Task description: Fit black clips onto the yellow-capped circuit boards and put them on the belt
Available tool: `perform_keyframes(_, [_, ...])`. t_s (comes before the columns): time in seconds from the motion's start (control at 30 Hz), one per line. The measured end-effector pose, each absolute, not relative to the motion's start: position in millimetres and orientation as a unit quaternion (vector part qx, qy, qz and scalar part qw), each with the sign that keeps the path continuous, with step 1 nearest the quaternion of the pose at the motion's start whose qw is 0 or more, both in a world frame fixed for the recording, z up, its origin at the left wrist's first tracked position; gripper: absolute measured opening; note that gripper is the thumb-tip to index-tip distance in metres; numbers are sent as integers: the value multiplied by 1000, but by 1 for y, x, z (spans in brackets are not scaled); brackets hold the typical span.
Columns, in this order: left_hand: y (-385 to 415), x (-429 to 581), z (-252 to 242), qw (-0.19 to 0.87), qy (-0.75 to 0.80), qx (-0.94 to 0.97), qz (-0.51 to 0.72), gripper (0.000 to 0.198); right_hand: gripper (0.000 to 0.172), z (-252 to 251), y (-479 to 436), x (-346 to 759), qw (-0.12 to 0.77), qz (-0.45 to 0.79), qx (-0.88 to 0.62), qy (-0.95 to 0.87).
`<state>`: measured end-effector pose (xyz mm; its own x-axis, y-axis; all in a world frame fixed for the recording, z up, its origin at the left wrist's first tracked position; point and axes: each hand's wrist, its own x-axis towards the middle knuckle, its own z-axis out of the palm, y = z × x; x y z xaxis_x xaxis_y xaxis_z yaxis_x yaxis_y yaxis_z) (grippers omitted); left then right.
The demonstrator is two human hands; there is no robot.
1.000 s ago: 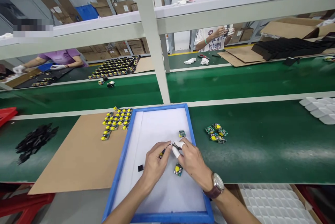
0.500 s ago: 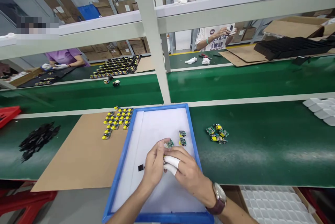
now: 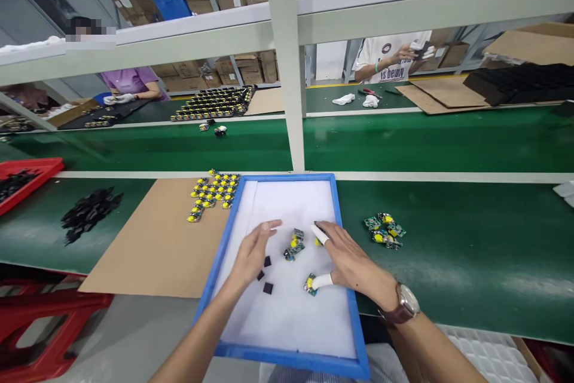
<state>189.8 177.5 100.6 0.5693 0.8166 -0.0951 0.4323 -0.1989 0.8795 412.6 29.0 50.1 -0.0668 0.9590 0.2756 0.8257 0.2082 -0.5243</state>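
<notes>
My left hand [image 3: 255, 250] is over the left part of the blue-framed white tray [image 3: 278, 317], fingers apart and holding nothing. Small black squares [image 3: 268, 288] lie beside and below it. My right hand [image 3: 347, 254], with white covers on two fingers and a watch at the wrist, is spread over the tray's right side. Its thumb touches a small circuit board with a yellow part [image 3: 310, 283], and its fingertips partly hide another yellow part [image 3: 318, 241]. Between my hands lies a cluster of boards [image 3: 295, 244].
Boards [image 3: 384, 231] lie on the green table right of the tray. Left are brown cardboard [image 3: 147, 245] with yellow-topped boards [image 3: 215, 192], a black pile [image 3: 89, 213] and a red bin [image 3: 33, 183]. A post [image 3: 287, 66] stands ahead; two people work beyond the green barrier.
My hands have moved apart from their grip together over the tray. More boards and black squares show on the tray. The view has shifted left.
</notes>
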Motion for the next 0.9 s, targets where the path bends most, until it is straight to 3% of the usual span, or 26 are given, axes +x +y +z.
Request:
perform_keyframes(0.07, [193, 170, 109, 435, 449, 753, 208, 59, 90, 50, 31, 405, 276, 121, -601, -740])
perform_keyframes(0.2, [200, 133, 124, 400, 457, 780, 148, 47, 114, 57, 50, 384, 216, 120, -546, -801])
perform_keyframes(0.23, [196, 125, 125, 399, 452, 787, 130, 45, 111, 58, 55, 381, 201, 120, -530, -815])
perform_keyframes(0.27, [191, 118, 124, 392, 447, 796, 111, 42, 100, 60, 60, 378, 189, 121, -519, -825])
perform_keyframes(0.37, [171, 99, 113, 340, 441, 828, 64, 39, 43, 64, 63, 378, 167, 116, -517, -831])
perform_keyframes(0.43, [159, 90, 100, 300, 444, 843, 56, 38, 29, 68, 57, 381, 171, 104, -532, -823])
perform_keyframes(0.57, [149, 87, 80, 265, 435, 856, 95, 36, 53, 70, 44, 384, 177, 99, -524, -827])
perform_keyframes(0.63, [150, 89, 75, 258, 419, 865, 103, 30, 57, 70, 40, 384, 179, 99, -517, -831])
perform_keyframes(0.73, [154, 90, 74, 272, 418, 858, 125, 19, 46, 72, 34, 382, 255, 92, -531, -803])
perform_keyframes(0.83, [147, 95, 80, 321, 462, 801, 205, 16, 45, 78, 20, 375, 425, 113, -571, -693])
perform_keyframes(0.9, [132, 108, 87, 387, 461, 761, 242, 16, 41, 80, 12, 363, 505, 189, -575, -615])
